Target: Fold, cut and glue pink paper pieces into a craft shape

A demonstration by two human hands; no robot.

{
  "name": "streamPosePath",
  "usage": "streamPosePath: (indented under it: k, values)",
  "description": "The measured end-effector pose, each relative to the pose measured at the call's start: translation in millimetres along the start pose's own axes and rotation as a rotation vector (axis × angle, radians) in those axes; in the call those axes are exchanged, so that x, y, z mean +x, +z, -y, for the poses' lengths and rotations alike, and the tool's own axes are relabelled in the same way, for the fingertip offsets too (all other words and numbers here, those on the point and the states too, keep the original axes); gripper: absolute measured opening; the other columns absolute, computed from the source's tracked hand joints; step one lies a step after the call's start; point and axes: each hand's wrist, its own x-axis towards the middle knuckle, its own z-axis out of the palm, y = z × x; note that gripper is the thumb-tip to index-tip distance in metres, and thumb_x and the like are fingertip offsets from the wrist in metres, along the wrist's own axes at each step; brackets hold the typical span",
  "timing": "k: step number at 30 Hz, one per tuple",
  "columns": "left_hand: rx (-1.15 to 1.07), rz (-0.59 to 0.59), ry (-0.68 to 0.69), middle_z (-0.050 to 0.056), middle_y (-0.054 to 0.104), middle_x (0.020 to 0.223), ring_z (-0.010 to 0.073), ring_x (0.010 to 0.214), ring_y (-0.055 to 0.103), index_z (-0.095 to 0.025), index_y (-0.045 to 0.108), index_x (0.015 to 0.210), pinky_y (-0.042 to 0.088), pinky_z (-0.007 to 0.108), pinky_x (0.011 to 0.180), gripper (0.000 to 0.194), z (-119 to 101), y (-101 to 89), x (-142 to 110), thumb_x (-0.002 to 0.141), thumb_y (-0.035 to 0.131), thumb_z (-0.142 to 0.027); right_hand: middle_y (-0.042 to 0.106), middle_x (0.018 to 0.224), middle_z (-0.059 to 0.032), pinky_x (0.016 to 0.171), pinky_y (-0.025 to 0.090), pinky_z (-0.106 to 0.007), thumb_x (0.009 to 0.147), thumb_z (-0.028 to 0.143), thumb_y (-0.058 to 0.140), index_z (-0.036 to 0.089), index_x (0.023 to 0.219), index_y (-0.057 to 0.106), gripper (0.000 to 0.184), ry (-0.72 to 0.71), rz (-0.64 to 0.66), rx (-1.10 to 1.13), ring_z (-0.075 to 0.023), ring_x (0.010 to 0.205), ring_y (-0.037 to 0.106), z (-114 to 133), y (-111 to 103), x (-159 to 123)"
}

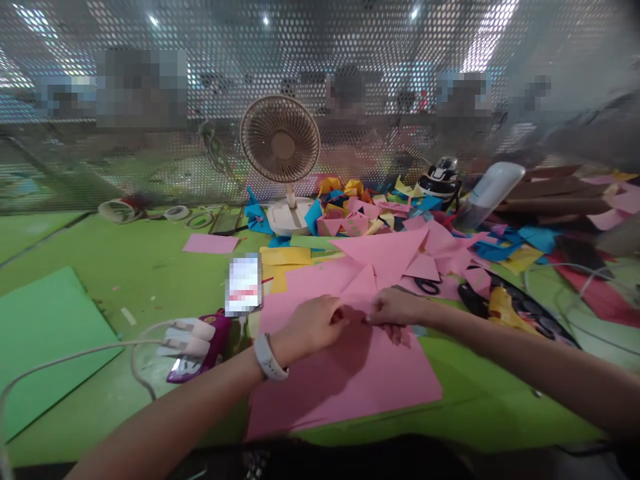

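My left hand, with a white band on its wrist, rests over a large pink paper sheet. Its fingers curl inward, and whatever they hold is hidden. Just to the right, my right hand is closed, thumb and fingers pressed together, low over the same sheet. A small gap in shadow separates the two hands; a thing pinched there cannot be made out. Folded pink paper lies just beyond my hands. Black-handled scissors lie beyond my right forearm, partly covered by paper.
A beige fan stands behind a heap of coloured paper scraps. A lit phone and a purple power strip with plugs lie left. Green sheets lie far left, tape rolls at back. A black tray sits right.
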Motion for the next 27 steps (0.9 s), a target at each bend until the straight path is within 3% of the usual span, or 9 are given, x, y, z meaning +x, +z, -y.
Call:
streamPosePath:
  k: [3,8,14,27]
  values:
    - [-0.183,0.225,-0.138,0.003,0.061,0.055,0.0155,0.055,0.060,-0.016,0.061,0.063,0.042,0.023,0.053,0.037,2.2,4.7,15.3,0.083,0.047,-0.044,0.063,0.044,-0.0025,0.037,0.041,-0.018,0.079,0.045,0.056,0.016,0.053,0.051,0.039,0.002,-0.007,-0.006,-0.0123,0.037,0.059,-0.5,1.2,1.0]
    - [-0.544,0.440,-0.272,0.000,0.055,0.043,0.0112,0.040,0.053,-0.013,0.059,0.054,0.040,0.021,0.044,0.035,9.5,9.3,31.7,0.075,0.059,-0.041,0.063,0.043,-0.0022,0.035,0.042,-0.019,0.080,0.045,0.055,0.017,0.055,0.048,0.038,-0.001,-0.017,0.031,-0.0127,0.033,0.058,-1.9,3.4,1.0]
    - [-0.643,0.440,-0.278,-0.002,0.052,0.038,0.0078,0.035,0.047,-0.013,0.059,0.052,0.038,0.019,0.041,0.034,17.5,14.1,34.0,0.073,0.062,-0.039,0.063,0.044,-0.0032,0.036,0.044,-0.019,0.078,0.050,0.056,0.017,0.054,0.047,0.041,0.008,-0.021,0.019,-0.0143,0.037,0.061,-3.0,3.8,-0.1]
    - [-0.548,0.460,-0.402,0.000,0.052,0.038,0.0072,0.030,0.042,-0.013,0.061,0.050,0.035,0.020,0.037,0.054,55.8,-4.7,-1.0,0.066,0.060,-0.065,0.064,0.046,-0.0034,0.035,0.045,-0.017,0.077,0.052,0.056,0.015,0.055,0.050,0.043,0.007,0.014,0.065,-0.0118,0.034,0.058,-8.1,2.7,3.9]
